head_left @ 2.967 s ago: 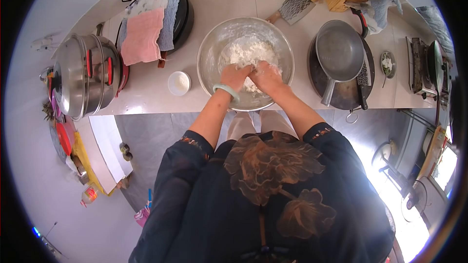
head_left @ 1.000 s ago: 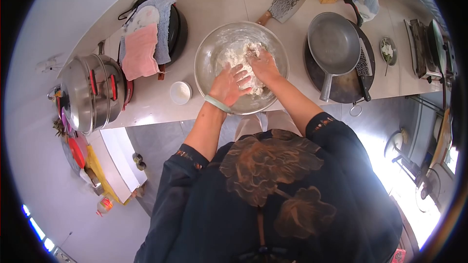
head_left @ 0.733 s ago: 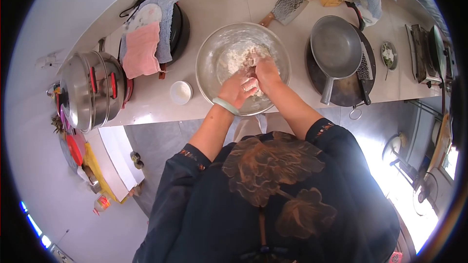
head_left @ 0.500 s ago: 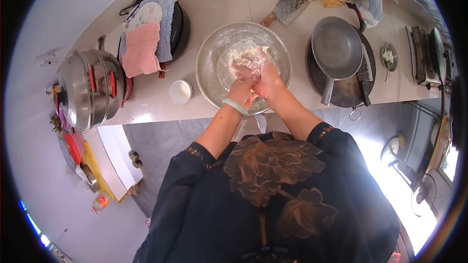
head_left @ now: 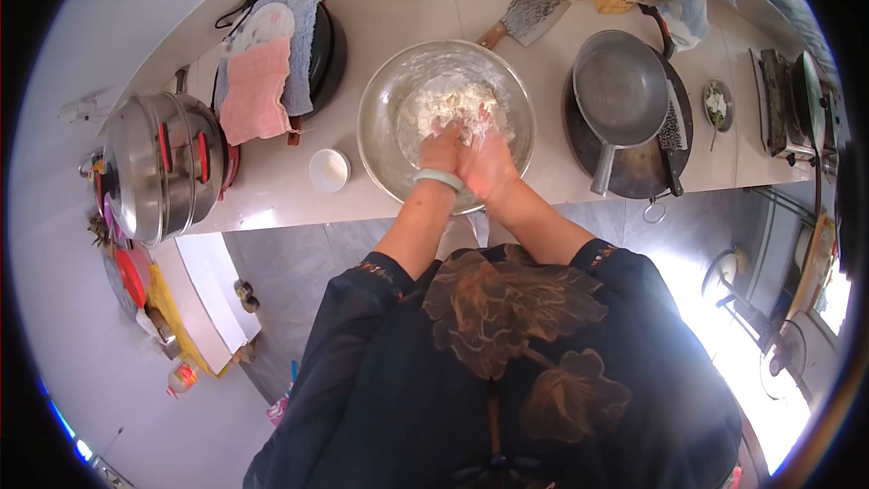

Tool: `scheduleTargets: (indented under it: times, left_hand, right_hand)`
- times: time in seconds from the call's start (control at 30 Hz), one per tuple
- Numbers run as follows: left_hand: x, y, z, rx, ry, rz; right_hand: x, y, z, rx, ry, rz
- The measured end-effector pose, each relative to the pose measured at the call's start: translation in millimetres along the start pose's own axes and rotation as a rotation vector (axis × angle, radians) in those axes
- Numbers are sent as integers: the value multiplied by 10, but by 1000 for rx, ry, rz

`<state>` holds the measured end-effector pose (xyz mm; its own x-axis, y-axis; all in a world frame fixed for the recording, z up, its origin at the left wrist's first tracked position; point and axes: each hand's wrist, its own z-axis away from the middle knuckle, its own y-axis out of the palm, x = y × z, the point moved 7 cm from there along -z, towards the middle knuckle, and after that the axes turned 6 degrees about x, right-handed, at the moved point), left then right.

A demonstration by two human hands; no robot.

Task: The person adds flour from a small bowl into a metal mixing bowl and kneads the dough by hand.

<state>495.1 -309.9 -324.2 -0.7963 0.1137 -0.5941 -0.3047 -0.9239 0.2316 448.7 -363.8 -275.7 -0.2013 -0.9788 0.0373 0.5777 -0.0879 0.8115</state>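
A wide steel mixing bowl (head_left: 375,149) stands at the counter's front edge, its inner wall smeared with flour. In it lies crumbly, floury dough (head_left: 460,101). My left hand (head_left: 439,148), with a pale green bangle at the wrist, is down in the bowl, its fingers curled into the dough. Close against it, my right hand (head_left: 487,165) grips the dough from the right side. Flour coats the fingers of both hands, and the fingertips are partly buried. Left of the bowl sits a small white cup (head_left: 329,170).
Behind the bowl lies a cleaver (head_left: 532,14). To the right, a grey frying pan (head_left: 620,89) and a black-handled knife (head_left: 673,140) rest on a dark round pan. A small dish (head_left: 718,107) is farther right. A steamer pot (head_left: 156,167) and cloths (head_left: 258,91) are left.
My hands have moved apart slightly from their clasped, overlapping position and now press into the dough side by side. The whole view has shifted a little.
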Motion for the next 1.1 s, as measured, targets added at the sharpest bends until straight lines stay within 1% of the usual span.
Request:
scheduleTargets:
  times: [0.07, 0.17, 0.27, 0.3, 0.33, 0.37, 0.4, 0.43, 0.47, 0.5, 0.6, 0.7, 0.8, 0.9, 1.0, 1.1]
  left_hand:
    - [10, -43, -77, 51, 109, -36]
    - [-9, -113, -141, -5, 169, -238]
    - [56, -130, -288, -2, 207, -307]
    - [-29, -104, -290, 6, 258, -581]
    - [-158, -95, -293, 14, 309, -856]
    - [-202, -180, -372, 47, 332, -938]
    - [-244, -267, -450, 78, 359, -1019]
    - [-370, -305, -442, 134, 366, -903]
    - [-276, -359, -430, 149, 182, -642]
    - [-394, -224, -122, 115, 11, -377]
    - [-432, -147, 43, 80, -97, -409]
    - [-396, -56, -2, 272, 69, -733]
    - [-490, 61, 205, 306, 98, -909]
    - [-485, -83, 63, 87, 243, -1071]
    - [-543, -130, 32, 76, 326, -1050]
    - [-653, -33, 95, 231, 260, -1104]
  right_hand:
    - [19, -25, 3, 33, -5, 3]
    - [-4, -95, -19, 55, -9, 39]
    - [58, -245, -146, 134, -24, 154]
    - [64, -279, -159, 170, -26, 197]
    - [151, -178, -62, 224, -136, 539]
    - [200, -71, 106, 272, -247, 879]
    - [214, -22, 174, 263, -267, 955]
    - [229, 27, 242, 253, -287, 1030]
    - [179, -4, 225, 188, -214, 833]
    - [102, -65, 221, 123, -136, 629]
    - [194, -75, 69, 116, -50, 1256]
    - [225, 48, 63, 151, -130, 1589]
    - [88, -96, -108, 211, -21, 1897]
    - [-60, -39, -58, 213, 75, 2252]
    - [-59, 92, 113, 198, 6, 2349]
    - [-44, 122, 149, 252, -34, 2468]
